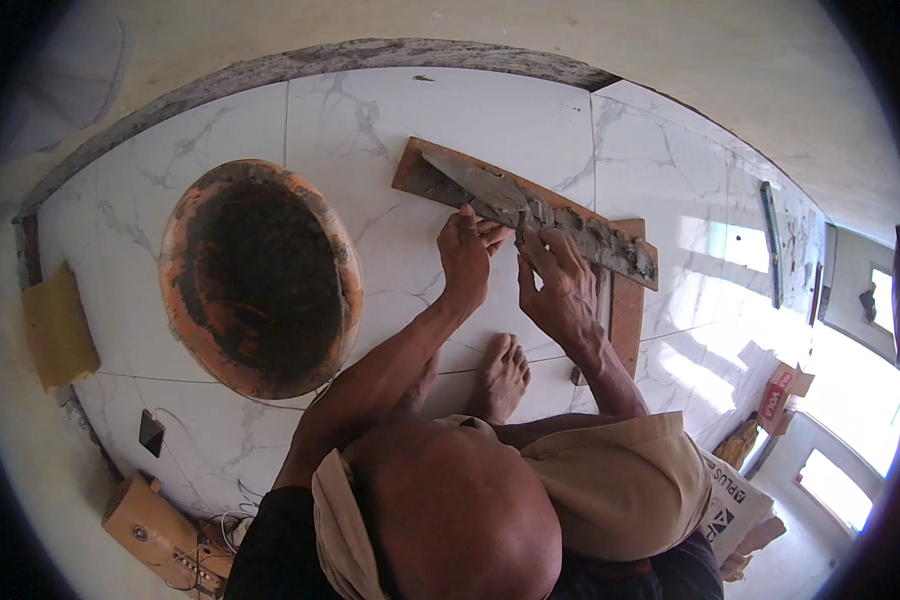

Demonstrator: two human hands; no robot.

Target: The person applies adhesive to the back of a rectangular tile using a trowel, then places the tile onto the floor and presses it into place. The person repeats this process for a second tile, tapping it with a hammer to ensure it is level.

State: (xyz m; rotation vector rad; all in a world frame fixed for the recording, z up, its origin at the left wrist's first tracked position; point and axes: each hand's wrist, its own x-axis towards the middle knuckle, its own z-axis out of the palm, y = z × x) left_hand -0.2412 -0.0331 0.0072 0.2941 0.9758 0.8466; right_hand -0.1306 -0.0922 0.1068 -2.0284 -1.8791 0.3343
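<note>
A narrow brown tile strip (622, 237) lies at a slant in front of me, its face spread with wet grey mortar (580, 232). Across its left half rests the pointed, mortar-smeared blade of a trowel (470, 182). My left hand (467, 252) is closed at the strip's near edge, thumb up against it and fingers curled; most of its grip is hidden. Beside it, my right hand (558, 282) has its fingers bent together at the broad end of the blade, closed on the trowel, whose handle is mostly covered.
On the left stands an orange basin (175, 265) with dark mortar inside. A second brown strip (625, 325) sits under the first one's right end. Marbled white tiles (370, 110) cover the floor up to the wall. A cardboard piece (60, 325) and a brown speaker-like box (155, 530) lie left.
</note>
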